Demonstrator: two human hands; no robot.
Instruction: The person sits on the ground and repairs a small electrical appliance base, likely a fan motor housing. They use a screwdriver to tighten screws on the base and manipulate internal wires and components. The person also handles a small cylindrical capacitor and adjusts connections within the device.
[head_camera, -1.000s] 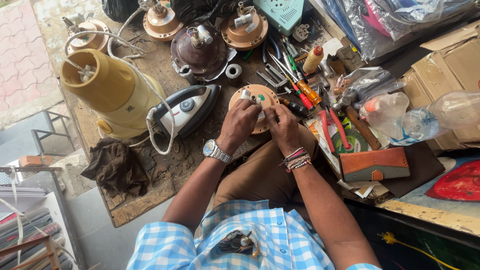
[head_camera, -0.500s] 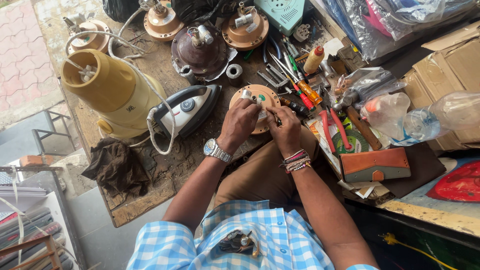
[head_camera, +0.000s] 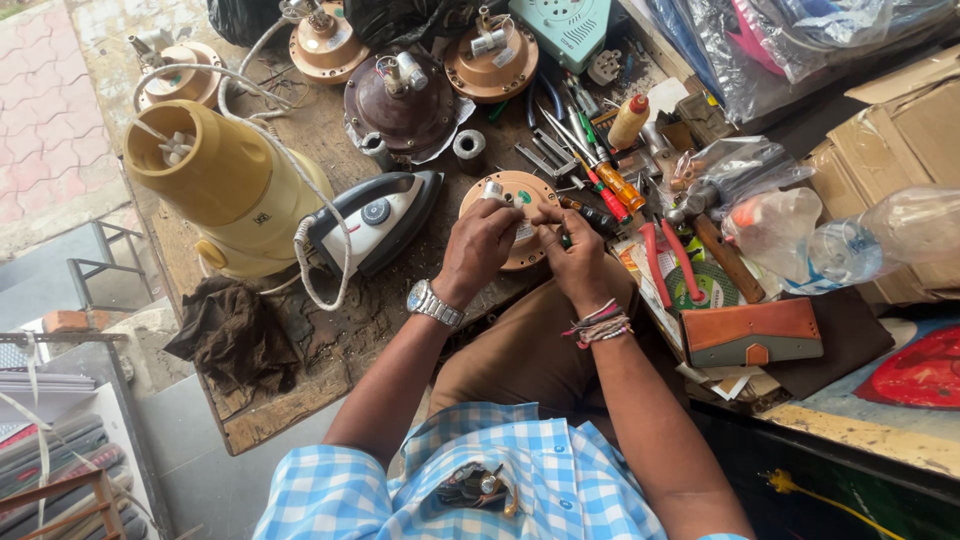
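A round orange-brown motor housing (head_camera: 520, 192) lies on the worn workbench in front of me. My left hand (head_camera: 478, 245), with a metal watch on the wrist, grips its left side, fingers over the top near a small white part. My right hand (head_camera: 573, 255), with bead bracelets on the wrist, pinches at the housing's right edge; a dark-handled tool pokes out beside its fingers, and I cannot tell whether the hand grips it.
A clothes iron (head_camera: 375, 222) and a yellow mixer base (head_camera: 215, 185) stand to the left, a dark rag (head_camera: 232, 330) near the bench edge. Several motor housings (head_camera: 400, 100) sit farther back. Screwdrivers and pliers (head_camera: 660, 255), an orange wallet (head_camera: 750, 332) and plastic bottles (head_camera: 860, 245) crowd the right.
Both hands stay on the round housing with only small finger shifts. Nothing else has moved.
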